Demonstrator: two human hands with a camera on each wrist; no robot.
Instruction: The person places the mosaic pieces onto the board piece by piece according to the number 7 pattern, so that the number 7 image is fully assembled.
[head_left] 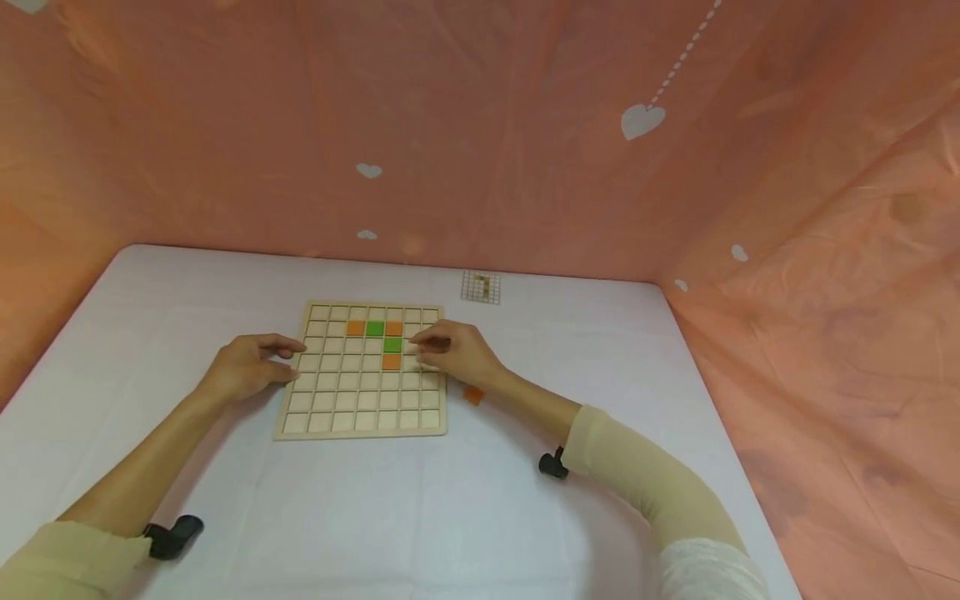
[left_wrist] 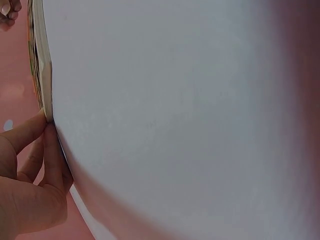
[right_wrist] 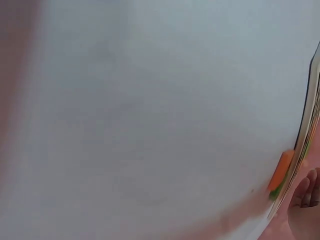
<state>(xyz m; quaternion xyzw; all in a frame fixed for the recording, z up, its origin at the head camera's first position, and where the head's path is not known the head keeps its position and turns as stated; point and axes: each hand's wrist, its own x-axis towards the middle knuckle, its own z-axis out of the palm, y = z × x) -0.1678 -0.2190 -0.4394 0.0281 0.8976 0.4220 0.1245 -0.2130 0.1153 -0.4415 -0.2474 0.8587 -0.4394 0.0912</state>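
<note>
A square wooden grid board (head_left: 337,400) lies on the table. Orange and green tiles sit in its cells: a row with an orange tile (head_left: 356,327), a green tile (head_left: 374,328) and another orange one, then a green tile (head_left: 392,344) and an orange tile (head_left: 391,362) down the column. My left hand (head_left: 243,367) touches the board's left edge with thumb and fingertips spread apart. Over the board's right columns, my right hand (head_left: 457,354) holds its fingers and thumb apart beside the green and orange column; no tile shows between them.
A loose orange tile (head_left: 473,395) lies right of the board, beneath the right wrist. Beside it a green tile (right_wrist: 275,192) shows in the right wrist view. Behind the board lies a small grid-patterned card (head_left: 481,287). A pink cloth wall (head_left: 480,150) borders the white table.
</note>
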